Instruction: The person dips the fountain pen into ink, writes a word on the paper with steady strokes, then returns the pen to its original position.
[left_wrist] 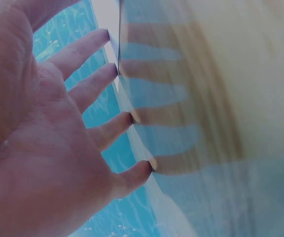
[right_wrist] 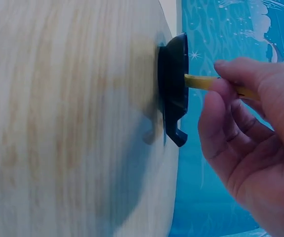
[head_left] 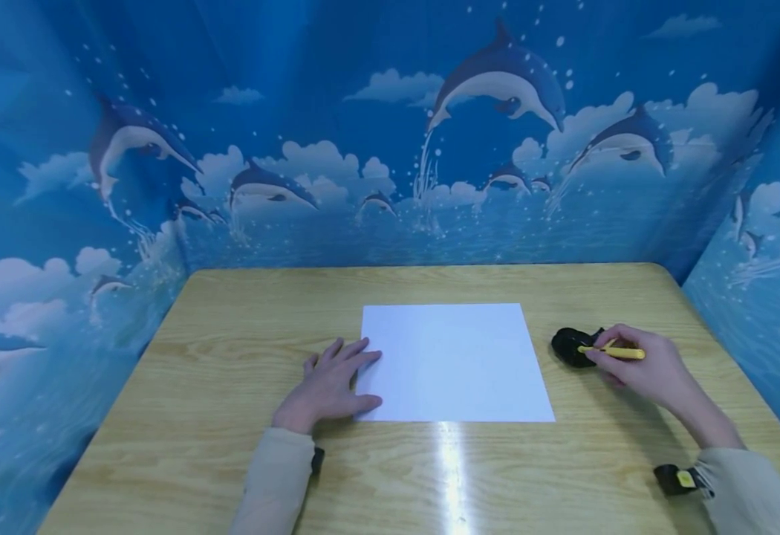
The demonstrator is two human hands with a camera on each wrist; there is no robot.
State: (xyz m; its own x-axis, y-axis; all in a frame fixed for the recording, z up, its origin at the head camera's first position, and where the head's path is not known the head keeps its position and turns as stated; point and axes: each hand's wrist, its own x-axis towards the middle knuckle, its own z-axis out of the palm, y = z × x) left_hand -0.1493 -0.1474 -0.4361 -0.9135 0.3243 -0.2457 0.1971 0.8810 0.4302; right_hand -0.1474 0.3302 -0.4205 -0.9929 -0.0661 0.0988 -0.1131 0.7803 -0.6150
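Note:
A sheet of white paper (head_left: 453, 364) lies flat on the table. My left hand (head_left: 328, 390) rests at its left edge, fingers spread and straight, with the thumb and a fingertip on the sheet. In the left wrist view the fingertips of that hand (left_wrist: 58, 133) touch the tabletop. My right hand (head_left: 640, 364) pinches a yellow brush (head_left: 624, 353) between thumb and fingers. The brush's lower end is inside a small black dish (head_left: 569, 348) right of the paper, so its tip is hidden. In the right wrist view the dish (right_wrist: 174, 79) has a short bent tab.
The wood-grain table (head_left: 263, 312) is glossy, with a bright reflection below the paper. Blue curtains (head_left: 363, 74) printed with dolphins and clouds stand behind it and on both sides. Each wrist carries a black strapped device (head_left: 676, 479).

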